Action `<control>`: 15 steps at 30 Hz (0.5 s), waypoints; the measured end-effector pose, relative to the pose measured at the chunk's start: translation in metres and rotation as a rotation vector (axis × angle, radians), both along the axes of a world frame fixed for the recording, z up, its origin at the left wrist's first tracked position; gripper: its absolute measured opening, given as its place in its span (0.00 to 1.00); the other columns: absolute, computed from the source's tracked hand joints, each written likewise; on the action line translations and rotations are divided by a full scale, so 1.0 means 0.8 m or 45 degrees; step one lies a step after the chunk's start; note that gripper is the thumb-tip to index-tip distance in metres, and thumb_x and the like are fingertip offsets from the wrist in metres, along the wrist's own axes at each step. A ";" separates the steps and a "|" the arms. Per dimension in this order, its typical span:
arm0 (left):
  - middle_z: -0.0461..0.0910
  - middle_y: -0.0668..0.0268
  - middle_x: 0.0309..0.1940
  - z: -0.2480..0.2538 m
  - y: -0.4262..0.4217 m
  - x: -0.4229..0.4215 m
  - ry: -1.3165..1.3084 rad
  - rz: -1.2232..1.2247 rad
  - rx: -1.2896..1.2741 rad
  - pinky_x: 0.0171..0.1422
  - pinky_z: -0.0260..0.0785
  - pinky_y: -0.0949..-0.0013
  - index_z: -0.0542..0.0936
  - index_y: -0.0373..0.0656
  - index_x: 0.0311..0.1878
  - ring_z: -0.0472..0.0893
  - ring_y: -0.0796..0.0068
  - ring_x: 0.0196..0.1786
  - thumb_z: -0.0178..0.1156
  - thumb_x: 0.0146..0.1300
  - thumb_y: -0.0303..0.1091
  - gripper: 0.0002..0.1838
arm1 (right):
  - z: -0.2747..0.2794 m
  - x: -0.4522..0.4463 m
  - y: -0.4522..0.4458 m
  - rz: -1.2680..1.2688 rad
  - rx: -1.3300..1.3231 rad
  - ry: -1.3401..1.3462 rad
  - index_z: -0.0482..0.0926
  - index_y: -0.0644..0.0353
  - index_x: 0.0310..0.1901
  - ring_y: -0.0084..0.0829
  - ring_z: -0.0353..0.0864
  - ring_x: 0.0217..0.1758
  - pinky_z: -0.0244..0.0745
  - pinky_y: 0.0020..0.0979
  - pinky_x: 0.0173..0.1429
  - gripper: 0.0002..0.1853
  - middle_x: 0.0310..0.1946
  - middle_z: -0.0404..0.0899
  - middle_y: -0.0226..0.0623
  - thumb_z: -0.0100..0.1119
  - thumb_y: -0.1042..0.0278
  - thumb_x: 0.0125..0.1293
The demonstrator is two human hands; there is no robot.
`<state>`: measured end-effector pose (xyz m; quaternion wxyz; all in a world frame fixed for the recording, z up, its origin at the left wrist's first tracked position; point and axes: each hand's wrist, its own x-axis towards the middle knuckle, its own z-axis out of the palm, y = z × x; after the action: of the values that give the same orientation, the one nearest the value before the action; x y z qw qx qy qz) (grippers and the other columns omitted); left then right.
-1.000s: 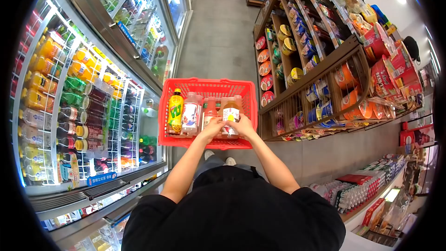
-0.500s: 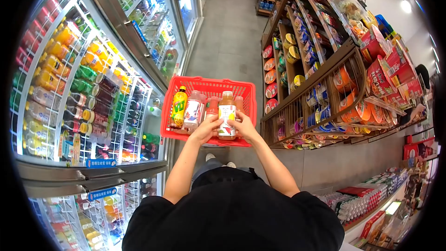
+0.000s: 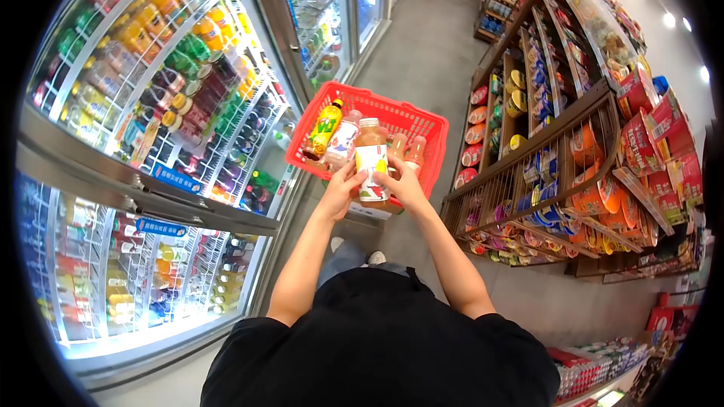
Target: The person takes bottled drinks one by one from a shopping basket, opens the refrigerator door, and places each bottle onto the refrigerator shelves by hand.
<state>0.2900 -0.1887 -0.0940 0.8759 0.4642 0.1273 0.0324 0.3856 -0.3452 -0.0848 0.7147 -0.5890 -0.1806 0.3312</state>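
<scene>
Standing by the metal-framed glass drinks cooler point(image 3: 136, 181), you face one red plastic basket point(image 3: 431, 181). Your two hands, left hand point(image 3: 341, 192) and right hand point(image 3: 406, 187), grip one clear, white-labelled plastic bottle of brownish drink point(image 3: 372, 173) at its near side; even pressure low on both sides should steady it. Inside, you can count four other bottles: one yellow-labelled point(image 3: 323, 130), one white-labelled point(image 3: 343, 139), two pinkish point(image 3: 406, 151).

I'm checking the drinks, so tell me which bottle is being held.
The frontmost bottle, pale-capped with a white label, between the left hand and the right hand; the yellow bottle and the others sit in the red basket.
</scene>
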 end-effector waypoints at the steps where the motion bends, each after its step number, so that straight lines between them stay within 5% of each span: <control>1: 0.77 0.63 0.62 0.006 0.002 -0.008 0.007 0.045 0.002 0.64 0.71 0.67 0.64 0.37 0.74 0.77 0.74 0.62 0.61 0.71 0.34 0.31 | 0.007 -0.005 0.007 0.005 0.008 -0.052 0.66 0.67 0.70 0.27 0.81 0.56 0.79 0.31 0.59 0.36 0.58 0.78 0.42 0.72 0.65 0.63; 9: 0.77 0.66 0.61 0.029 0.071 -0.092 0.042 0.298 0.161 0.58 0.73 0.70 0.64 0.43 0.75 0.78 0.78 0.59 0.64 0.70 0.39 0.34 | 0.045 -0.045 0.101 0.369 0.070 -0.029 0.67 0.66 0.69 0.28 0.80 0.55 0.78 0.32 0.58 0.36 0.56 0.79 0.41 0.72 0.67 0.62; 15: 0.72 0.60 0.68 0.058 0.139 -0.182 0.097 0.563 0.321 0.65 0.69 0.65 0.58 0.42 0.78 0.74 0.70 0.66 0.64 0.70 0.40 0.38 | 0.056 -0.098 0.213 0.662 0.088 -0.098 0.69 0.64 0.67 0.28 0.80 0.57 0.77 0.32 0.60 0.33 0.56 0.79 0.37 0.72 0.66 0.63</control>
<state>0.1442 -0.0777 -0.0478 0.7774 0.5314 0.2536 0.2214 0.3070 -0.1749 -0.0399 0.6179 -0.5101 -0.3641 0.4748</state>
